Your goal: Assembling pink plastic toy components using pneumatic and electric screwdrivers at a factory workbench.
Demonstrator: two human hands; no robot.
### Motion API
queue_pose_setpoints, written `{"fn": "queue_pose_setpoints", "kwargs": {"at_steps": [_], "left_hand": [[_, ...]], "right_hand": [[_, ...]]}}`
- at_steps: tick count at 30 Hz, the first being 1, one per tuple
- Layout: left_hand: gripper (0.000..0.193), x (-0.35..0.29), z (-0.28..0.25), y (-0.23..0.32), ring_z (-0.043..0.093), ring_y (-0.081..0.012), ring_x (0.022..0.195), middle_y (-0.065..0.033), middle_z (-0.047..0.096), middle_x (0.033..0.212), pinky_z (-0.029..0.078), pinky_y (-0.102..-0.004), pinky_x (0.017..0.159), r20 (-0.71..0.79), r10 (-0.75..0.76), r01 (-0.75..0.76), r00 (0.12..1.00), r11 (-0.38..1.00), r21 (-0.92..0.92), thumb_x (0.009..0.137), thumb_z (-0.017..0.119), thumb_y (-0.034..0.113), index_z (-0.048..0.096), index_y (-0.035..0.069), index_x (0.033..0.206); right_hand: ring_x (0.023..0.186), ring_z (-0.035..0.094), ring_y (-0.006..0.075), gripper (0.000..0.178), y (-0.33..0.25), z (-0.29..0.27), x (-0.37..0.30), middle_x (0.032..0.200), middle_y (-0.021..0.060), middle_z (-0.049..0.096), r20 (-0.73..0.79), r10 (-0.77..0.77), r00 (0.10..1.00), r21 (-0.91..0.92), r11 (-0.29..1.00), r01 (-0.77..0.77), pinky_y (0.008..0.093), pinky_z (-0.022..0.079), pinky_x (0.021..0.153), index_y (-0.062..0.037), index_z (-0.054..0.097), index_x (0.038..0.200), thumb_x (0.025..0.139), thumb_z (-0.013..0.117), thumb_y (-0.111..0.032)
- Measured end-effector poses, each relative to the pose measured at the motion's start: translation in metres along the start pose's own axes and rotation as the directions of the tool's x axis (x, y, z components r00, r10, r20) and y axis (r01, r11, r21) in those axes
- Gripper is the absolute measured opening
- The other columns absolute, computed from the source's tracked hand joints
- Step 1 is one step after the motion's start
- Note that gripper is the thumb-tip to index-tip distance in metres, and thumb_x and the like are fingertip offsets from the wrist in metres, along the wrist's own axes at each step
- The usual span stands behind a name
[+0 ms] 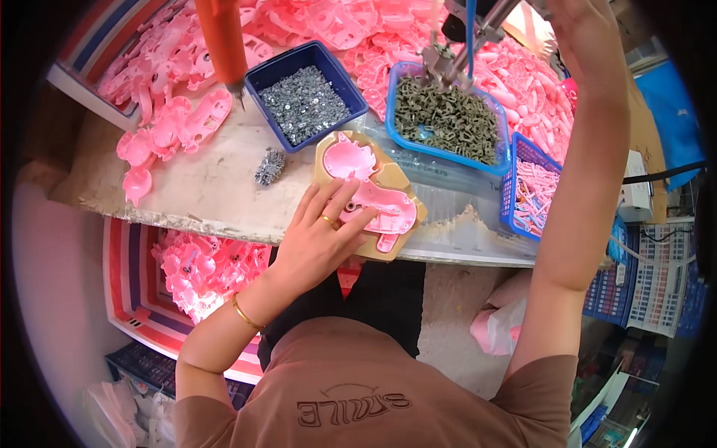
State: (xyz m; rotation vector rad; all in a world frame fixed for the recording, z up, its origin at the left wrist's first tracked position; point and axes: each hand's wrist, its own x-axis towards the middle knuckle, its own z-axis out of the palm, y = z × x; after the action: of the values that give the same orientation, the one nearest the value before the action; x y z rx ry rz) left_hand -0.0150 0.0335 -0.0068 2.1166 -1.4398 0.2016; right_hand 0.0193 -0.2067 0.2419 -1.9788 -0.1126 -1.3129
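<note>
A navy bin toward the far side of the worktable holds a layer of small, shiny grey metal fasteners. To its right, a light blue tray is heaped with matte, olive-green clip-like parts, angular and tangled. Farther right and nearer, a blue perforated basket contains thin pink and blue sticks. Below the table's near edge at left, a striped container in red, white and blue is filled with glossy pink shells.

In the middle, at the near edge, a tan shaped fixture bears a pink plastic shell half, hollow and curved, with a rounded part at its far left. The left hand lies over its near left side, fingers moderately spread and fingertips on the plastic. The right hand is raised at the far right, partly cut off by the upper edge; whether its fingers grip anything cannot be told.

A bristly clump of grey metal pieces sits on the worn board, left of the fixture. An orange power screwdriver points down beside the navy bin.
</note>
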Motion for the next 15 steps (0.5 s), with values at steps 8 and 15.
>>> {"fn": "queue_pose_setpoints", "kwargs": {"at_steps": [8, 15], "left_hand": [[0.043, -0.004, -0.001, 0.0, 0.041, -0.0329, 0.135, -0.0144, 0.043, 0.149, 0.032, -0.0509, 0.114, 0.04, -0.051, 0.047, 0.998, 0.996, 0.075, 0.086, 0.071, 0.034, 0.06, 0.02, 0.125], [0.036, -0.002, 0.002, 0.0, 0.039, -0.0319, 0.137, -0.0149, 0.046, 0.144, 0.031, -0.0512, 0.115, 0.06, -0.051, 0.046, 0.997, 0.996, 0.08, 0.087, 0.069, 0.035, 0.062, 0.016, 0.117]], "right_hand": [[0.071, 0.058, 0.0112, 0.054, -0.033, 0.016, -0.025, 0.082, 0.002, 0.058, 0.445, 0.368, 0.817, 0.025, 0.906, -0.422, 0.0264, 0.047, 0.059, 0.0067, 0.047, 0.132, 0.086, 0.063, -0.018], [0.081, 0.064, 0.0156, 0.033, 0.037, 0.022, -0.072, 0.09, 0.0119, 0.068, 0.629, -0.209, 0.749, 0.679, 0.617, -0.398, 0.0309, 0.052, 0.078, 0.0055, 0.063, 0.114, 0.101, 0.055, -0.024]]}}
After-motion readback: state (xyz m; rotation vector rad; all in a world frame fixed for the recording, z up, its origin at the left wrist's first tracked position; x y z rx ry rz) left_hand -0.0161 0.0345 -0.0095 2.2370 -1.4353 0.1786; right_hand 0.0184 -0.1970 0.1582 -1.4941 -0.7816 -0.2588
